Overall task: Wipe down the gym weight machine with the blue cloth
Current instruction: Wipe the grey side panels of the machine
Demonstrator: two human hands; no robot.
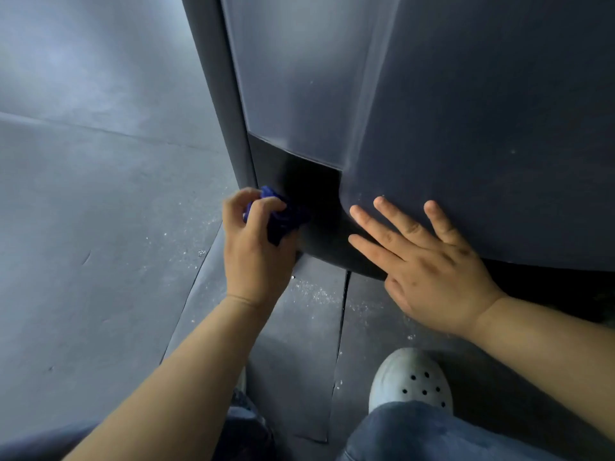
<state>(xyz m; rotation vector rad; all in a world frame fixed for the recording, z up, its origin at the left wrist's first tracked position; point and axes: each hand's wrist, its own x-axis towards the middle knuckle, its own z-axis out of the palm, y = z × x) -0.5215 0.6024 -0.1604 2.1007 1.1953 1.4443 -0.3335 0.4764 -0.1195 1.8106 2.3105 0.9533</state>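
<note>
Our left hand (256, 247) curls its fingers round the crumpled blue cloth (286, 217), held against the weight machine (466, 111) at its dark recess. At three o'clock our right hand (432, 274) lies flat, fingers spread, on the smooth matte shroud. At six o'clock, a perforated white clog (411, 380) stands on the gritty rubber floor (83, 244).

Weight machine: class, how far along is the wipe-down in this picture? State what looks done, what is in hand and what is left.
Done: nothing provably; the pale upper panel looks smooth, perhaps wiped. In hand: the left hand holds the bunched blue cloth against the dark recess low down, while the right hand rests flat on the dark cover. Left: that cover shows pale specks.
</note>
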